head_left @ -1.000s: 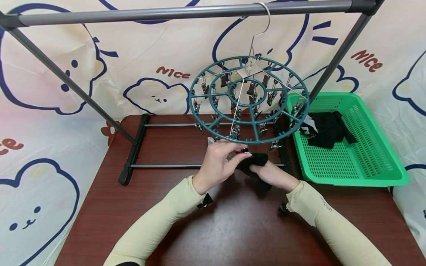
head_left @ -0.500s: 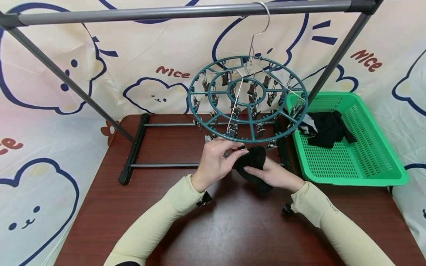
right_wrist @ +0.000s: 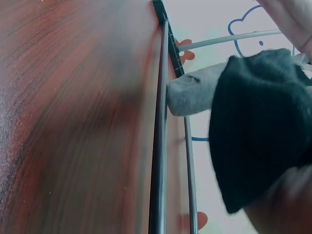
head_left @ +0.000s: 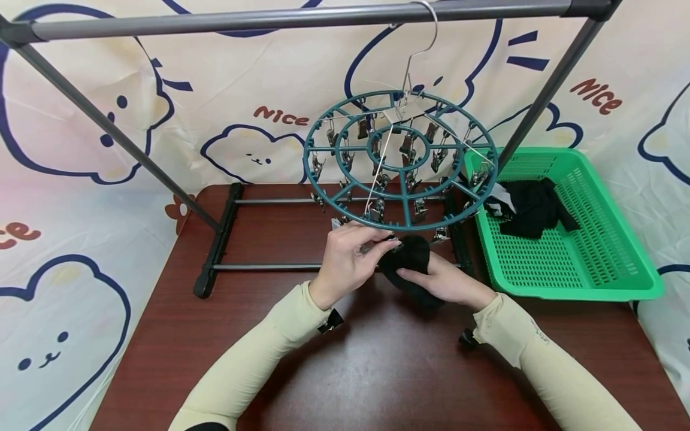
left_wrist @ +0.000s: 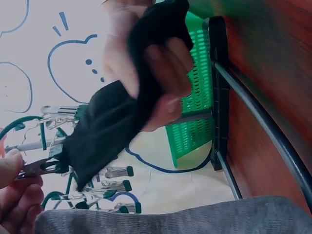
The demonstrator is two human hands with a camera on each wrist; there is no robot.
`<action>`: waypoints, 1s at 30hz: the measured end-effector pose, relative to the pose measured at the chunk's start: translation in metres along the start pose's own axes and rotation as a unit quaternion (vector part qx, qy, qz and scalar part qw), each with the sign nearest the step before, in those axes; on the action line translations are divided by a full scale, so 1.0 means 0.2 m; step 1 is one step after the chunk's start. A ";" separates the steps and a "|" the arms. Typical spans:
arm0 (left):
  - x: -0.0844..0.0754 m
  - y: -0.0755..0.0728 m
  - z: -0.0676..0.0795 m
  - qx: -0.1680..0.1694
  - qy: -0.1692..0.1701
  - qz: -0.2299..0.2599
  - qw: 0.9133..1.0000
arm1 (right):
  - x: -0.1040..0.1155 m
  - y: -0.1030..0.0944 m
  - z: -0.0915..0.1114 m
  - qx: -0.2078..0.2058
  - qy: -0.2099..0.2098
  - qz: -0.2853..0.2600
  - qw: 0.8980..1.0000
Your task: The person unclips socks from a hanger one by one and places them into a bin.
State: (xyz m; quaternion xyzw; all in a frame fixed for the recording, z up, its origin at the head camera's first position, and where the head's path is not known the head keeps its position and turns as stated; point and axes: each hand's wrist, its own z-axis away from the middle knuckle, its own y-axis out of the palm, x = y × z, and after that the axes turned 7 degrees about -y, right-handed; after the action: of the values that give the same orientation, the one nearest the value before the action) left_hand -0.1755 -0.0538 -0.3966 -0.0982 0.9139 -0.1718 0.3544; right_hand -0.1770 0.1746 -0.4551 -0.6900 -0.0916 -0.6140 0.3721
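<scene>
In the head view my left hand (head_left: 345,260) is just under the front rim of a round teal clip hanger (head_left: 405,227). Its thumb and fingers pinch a metal clip (left_wrist: 44,166), seen closely in the left wrist view. At that clip's green-tipped end lies the edge of a black sock (head_left: 406,257). My right hand (head_left: 455,281) grips the sock from the right, with its thumb across the cloth. In the right wrist view the sock (right_wrist: 261,126) hides much of the scene. A grey sock (right_wrist: 195,90) hangs behind it.
The hanger hooks over a grey rack bar (head_left: 242,23), with several clips dangling from its rings. At the right stands a green basket (head_left: 582,293) containing black clothing (head_left: 533,206). The rack's lower bars (head_left: 269,267) cross the brown table (head_left: 388,371).
My right hand has shifted slightly right, and the black sock has spread out flatter between the hands. The hanger and left hand have moved slightly left.
</scene>
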 end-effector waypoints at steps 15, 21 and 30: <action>0.01 -0.01 0.01 0.002 0.011 -0.047 0.999 | 0.06 -0.08 0.11 -0.018 0.075 0.004 0.997; 0.01 -0.02 0.00 -0.006 0.013 -0.056 0.998 | 0.14 -0.13 0.16 -0.013 0.051 0.023 0.998; 0.01 -0.01 0.00 -0.013 0.011 -0.064 0.998 | 0.31 -0.23 0.29 -0.018 -0.004 0.089 0.996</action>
State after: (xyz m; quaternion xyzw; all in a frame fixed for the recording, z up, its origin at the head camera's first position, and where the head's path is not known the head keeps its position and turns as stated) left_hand -0.1759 -0.0565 -0.3967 -0.1589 0.9121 -0.1829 0.3309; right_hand -0.1440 0.2228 -0.3775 -0.7044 -0.0201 -0.5775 0.4122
